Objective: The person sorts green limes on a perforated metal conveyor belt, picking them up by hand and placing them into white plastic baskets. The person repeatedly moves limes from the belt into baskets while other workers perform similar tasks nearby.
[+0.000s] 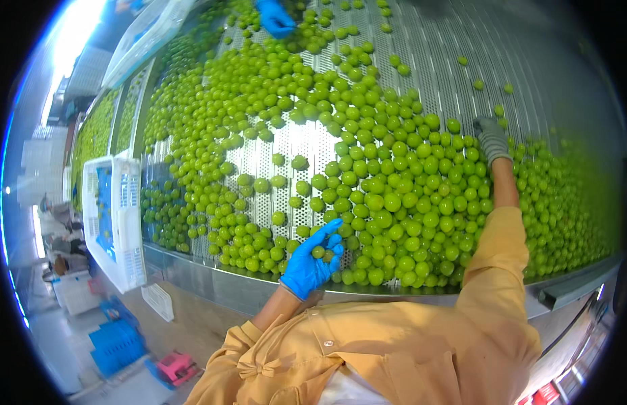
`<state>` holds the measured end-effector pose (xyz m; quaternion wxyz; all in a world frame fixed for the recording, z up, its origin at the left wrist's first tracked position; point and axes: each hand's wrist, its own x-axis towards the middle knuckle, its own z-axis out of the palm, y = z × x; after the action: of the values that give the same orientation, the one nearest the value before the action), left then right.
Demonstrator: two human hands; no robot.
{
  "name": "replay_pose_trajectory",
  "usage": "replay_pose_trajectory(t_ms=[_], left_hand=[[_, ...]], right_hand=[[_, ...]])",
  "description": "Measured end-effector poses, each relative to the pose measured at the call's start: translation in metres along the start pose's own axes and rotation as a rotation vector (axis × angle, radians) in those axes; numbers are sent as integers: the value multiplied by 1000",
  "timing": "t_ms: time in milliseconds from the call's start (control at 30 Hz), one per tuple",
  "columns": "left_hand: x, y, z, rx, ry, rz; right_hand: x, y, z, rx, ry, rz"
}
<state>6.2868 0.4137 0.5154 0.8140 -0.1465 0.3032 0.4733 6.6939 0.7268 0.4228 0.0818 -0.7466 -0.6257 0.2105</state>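
Round green fruits lie spread over a perforated metal conveyor, thickest in the middle and at the right. My left hand, in a blue glove, is cupped palm up at the conveyor's near edge, with a few of the green fruits resting in its curled fingers. My right hand, in a grey glove, reaches to the upper right and touches the fruits at the edge of the pile. Its fingertips are partly hidden, so whether it holds a fruit does not show.
A co-worker's blue-gloved hand is over the fruits at the top. A white plastic crate with a blue lining stands at the conveyor's left end. Blue crates and a pink stool are on the floor. A metal rail borders the near side.
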Motion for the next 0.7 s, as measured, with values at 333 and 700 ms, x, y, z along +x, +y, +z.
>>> replay_pose_trajectory(t_ms=[333,700], left_hand=[[8,-6,1,-26,-186,86],[-13,17,-30,-279,-435,457]], right_hand=[[-80,-118,0,558,-128,-570],[-303,-246,25,652,-489,-1157]])
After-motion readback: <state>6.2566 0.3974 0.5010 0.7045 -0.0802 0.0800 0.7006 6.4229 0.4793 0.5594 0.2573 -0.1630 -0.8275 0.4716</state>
